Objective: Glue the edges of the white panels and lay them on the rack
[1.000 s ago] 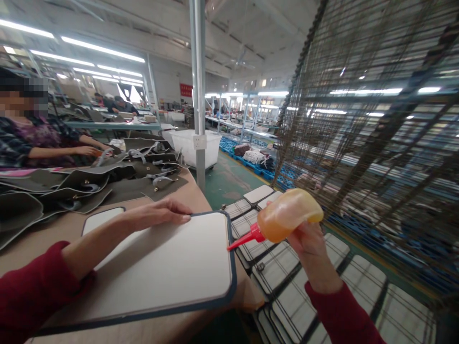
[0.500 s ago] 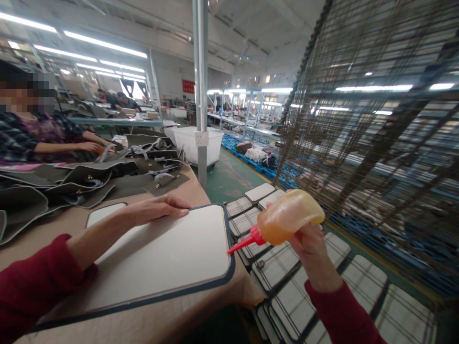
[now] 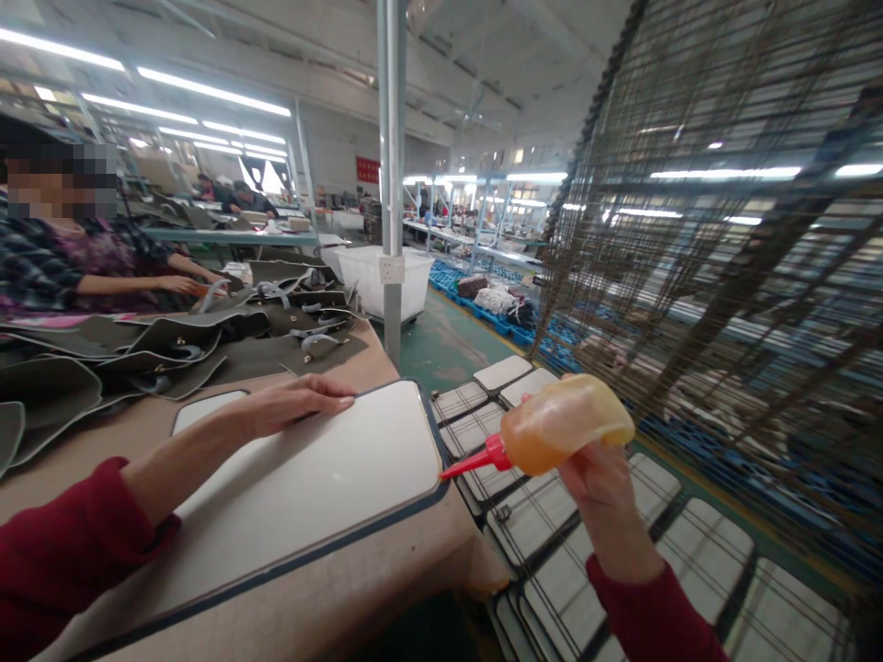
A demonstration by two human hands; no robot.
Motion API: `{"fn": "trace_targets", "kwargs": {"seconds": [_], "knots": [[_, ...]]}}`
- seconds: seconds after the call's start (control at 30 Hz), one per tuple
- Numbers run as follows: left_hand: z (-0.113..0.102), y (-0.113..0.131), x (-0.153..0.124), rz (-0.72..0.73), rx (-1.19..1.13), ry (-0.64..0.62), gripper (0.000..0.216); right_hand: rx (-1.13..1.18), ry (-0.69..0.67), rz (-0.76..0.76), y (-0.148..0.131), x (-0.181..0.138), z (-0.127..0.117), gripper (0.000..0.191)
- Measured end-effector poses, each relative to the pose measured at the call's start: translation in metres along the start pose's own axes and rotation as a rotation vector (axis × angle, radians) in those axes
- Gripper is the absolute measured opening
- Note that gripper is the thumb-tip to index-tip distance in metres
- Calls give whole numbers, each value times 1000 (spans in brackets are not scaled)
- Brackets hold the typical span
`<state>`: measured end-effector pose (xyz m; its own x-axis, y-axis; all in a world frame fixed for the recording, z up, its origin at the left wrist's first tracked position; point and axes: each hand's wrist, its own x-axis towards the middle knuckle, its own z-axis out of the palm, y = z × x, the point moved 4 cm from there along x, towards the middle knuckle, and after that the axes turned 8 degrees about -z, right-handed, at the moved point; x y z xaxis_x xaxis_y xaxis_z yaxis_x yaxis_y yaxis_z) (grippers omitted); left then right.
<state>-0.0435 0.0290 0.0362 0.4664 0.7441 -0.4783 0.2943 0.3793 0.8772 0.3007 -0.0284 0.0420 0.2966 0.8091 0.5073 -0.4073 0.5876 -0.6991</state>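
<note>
A squeeze bottle of amber liquid, with a red pointed nozzle, lies tilted in my right hand, whose fingers are wrapped round it. The nozzle tip meets the right edge of a white panel with rounded corners and a dark border. My left hand grips the panel's far edge, thumb on the white face; the fingers beneath are partly hidden. Under my left forearm, the corner of another white panel shows on the brown-covered table.
Dark grey sheet pieces with straps are piled at the table's far left, where a co-worker handles something orange. Right of the table, several bordered panels lie on a wire rack, its raised mesh beyond. A post and white bin stand ahead.
The panel has turned slightly, its far right corner shifting left and up. The nozzle tip stays at its right edge, now closer to the near corner. Both hands keep their hold.
</note>
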Motion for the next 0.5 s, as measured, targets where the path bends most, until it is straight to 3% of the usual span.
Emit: {"fn": "trace_targets", "kwargs": {"seconds": [0.23,0.5], "knots": [[1,-7,-1,20,-148,179,41,-1,126,-177,0,-10,-7,51],[-2,-26,18,16,-331,209,52,-37,254,-298,5,-18,-10,55]]}}
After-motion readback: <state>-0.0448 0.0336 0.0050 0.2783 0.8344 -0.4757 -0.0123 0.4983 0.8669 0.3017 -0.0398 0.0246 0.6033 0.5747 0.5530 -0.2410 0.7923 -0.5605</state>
